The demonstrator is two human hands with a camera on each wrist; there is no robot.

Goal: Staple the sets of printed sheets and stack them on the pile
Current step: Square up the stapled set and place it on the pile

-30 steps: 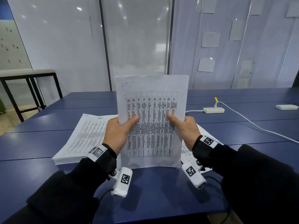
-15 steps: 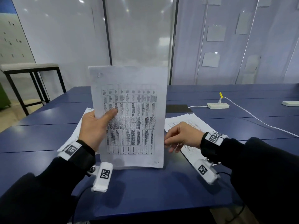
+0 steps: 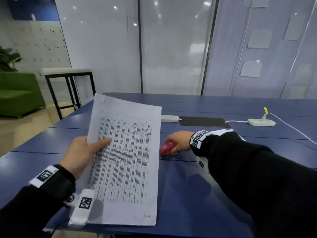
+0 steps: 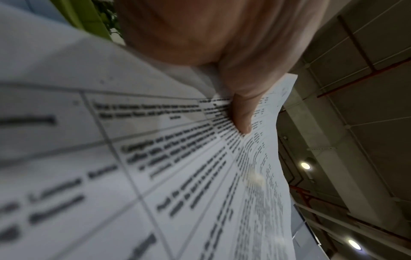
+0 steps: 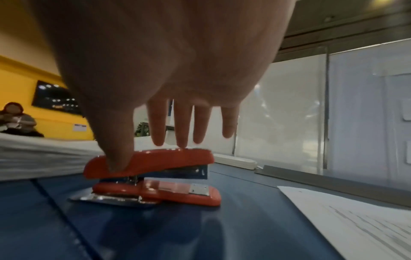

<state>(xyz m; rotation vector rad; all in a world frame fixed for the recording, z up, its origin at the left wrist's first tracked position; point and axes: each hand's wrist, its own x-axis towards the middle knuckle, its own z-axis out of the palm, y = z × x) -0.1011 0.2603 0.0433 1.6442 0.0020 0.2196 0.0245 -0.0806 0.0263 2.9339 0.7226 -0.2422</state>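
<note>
My left hand (image 3: 89, 146) grips a set of printed sheets (image 3: 127, 160) by its left edge, thumb (image 4: 242, 112) pressed on the printed table, sheets (image 4: 155, 167) tilted up above the table. A red stapler (image 3: 167, 148) stands on the blue table (image 3: 180, 194) just right of the sheets. My right hand (image 3: 178, 141) reaches over it. In the right wrist view the thumb rests on the stapler (image 5: 155, 161) top and the straight fingers (image 5: 182, 126) touch its far edge. The paper pile (image 5: 33, 158) lies behind the stapler; the held sheets hide it in the head view.
Loose printed sheets (image 5: 355, 219) lie to the right of the stapler. Two white power strips (image 3: 169, 118) (image 3: 261, 121), a cable and a dark mat (image 3: 204, 121) sit further back. A black-legged bench (image 3: 68, 74) stands beyond the table's left end. A seated person (image 5: 17, 119) is far off.
My right hand let go of the sheets and moved right and forward onto the stapler. The left hand alone now holds the sheets, shifted left and tilted back.
</note>
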